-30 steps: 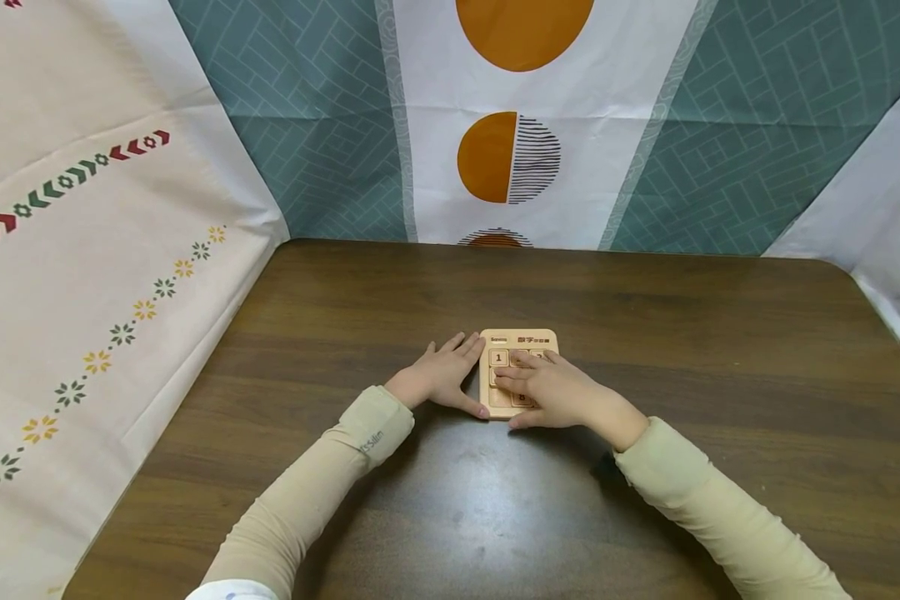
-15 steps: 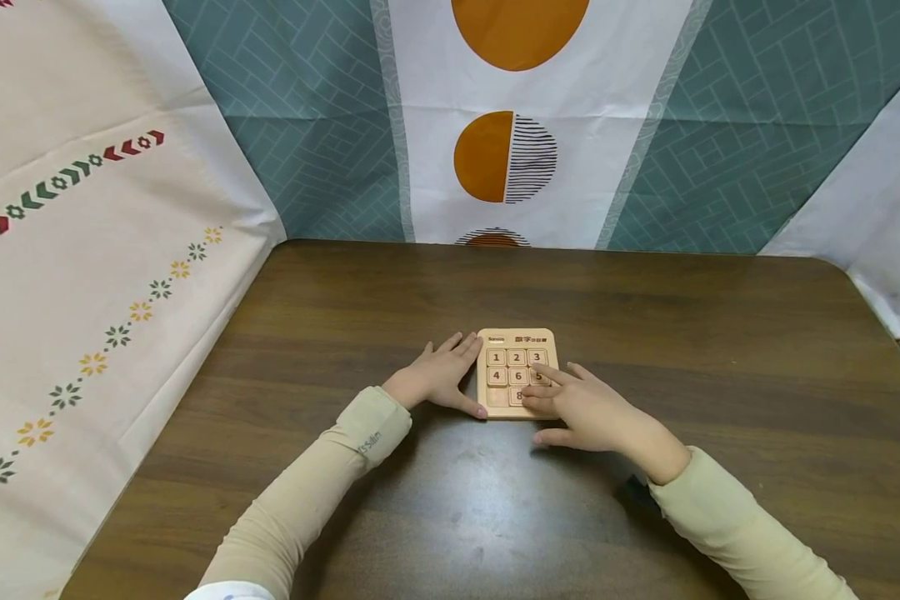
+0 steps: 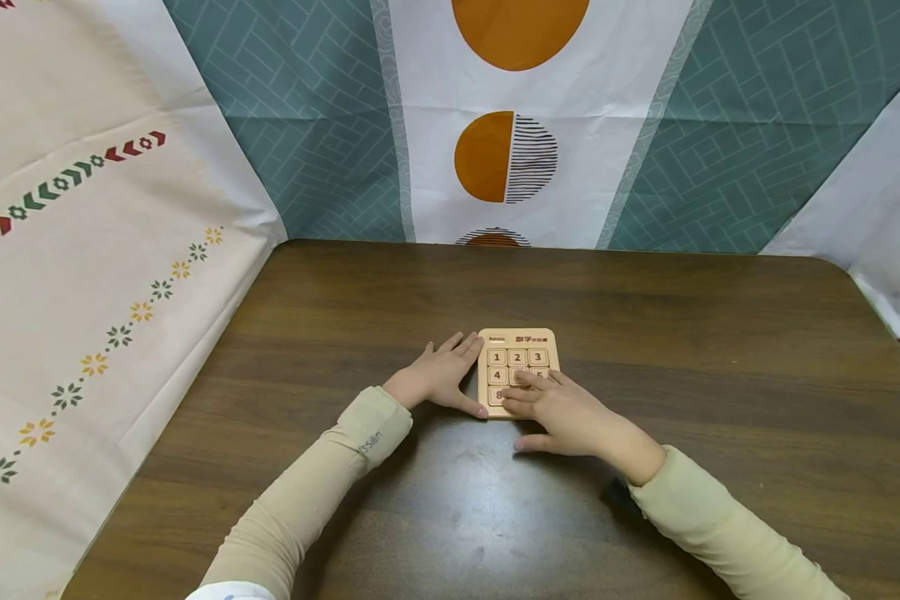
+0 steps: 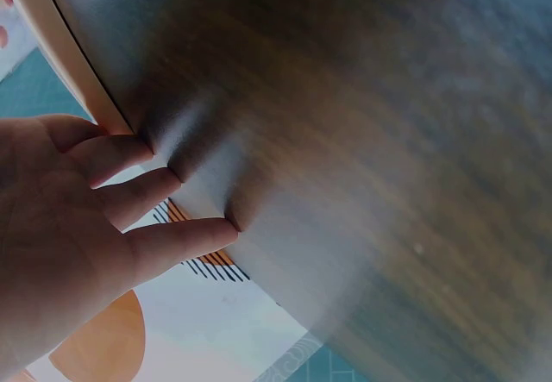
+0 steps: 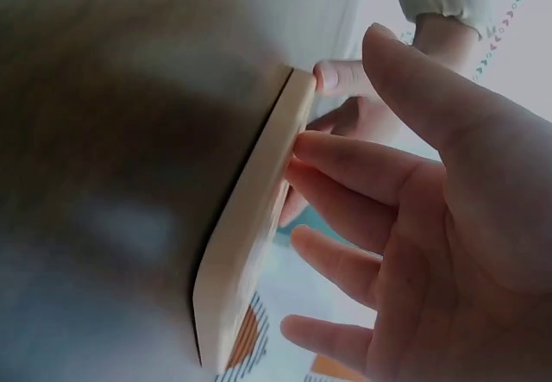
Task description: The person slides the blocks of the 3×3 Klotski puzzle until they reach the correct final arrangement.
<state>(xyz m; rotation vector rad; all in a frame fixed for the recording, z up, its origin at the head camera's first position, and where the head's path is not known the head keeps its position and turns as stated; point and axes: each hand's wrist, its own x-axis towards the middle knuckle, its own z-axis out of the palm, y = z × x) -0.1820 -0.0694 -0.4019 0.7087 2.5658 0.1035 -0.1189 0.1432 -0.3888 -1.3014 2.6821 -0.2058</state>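
A pale wooden number slide puzzle (image 3: 512,333) lies on the table, its tiles 1, 2, 3, 4 and 8 readable. My left hand (image 3: 438,377) is spread along its left side, fingertips at the upper edge and thumb at the lower corner. Extended fingers of my right hand (image 3: 573,415) reach over the lower tiles from the right, the fingertips at the 8 tile (image 3: 498,395); the thumb stays off the board. This hand covers the lower right tiles. In the right wrist view, the puzzle's side (image 5: 250,209) shows with fingertips right at its top face.
The brown wood table (image 3: 345,308) surrounds the puzzle. A patterned teal and white cloth (image 3: 330,125) hangs behind it, and a cream cloth (image 3: 82,250) hangs along the left side. A small dark object (image 3: 624,493) shows beneath my right wrist.
My right hand drew back to the right, baring the tiles, then moved left again. The 8 tile has slid left from the middle of the bottom row into the left corner. My left hand stays put.
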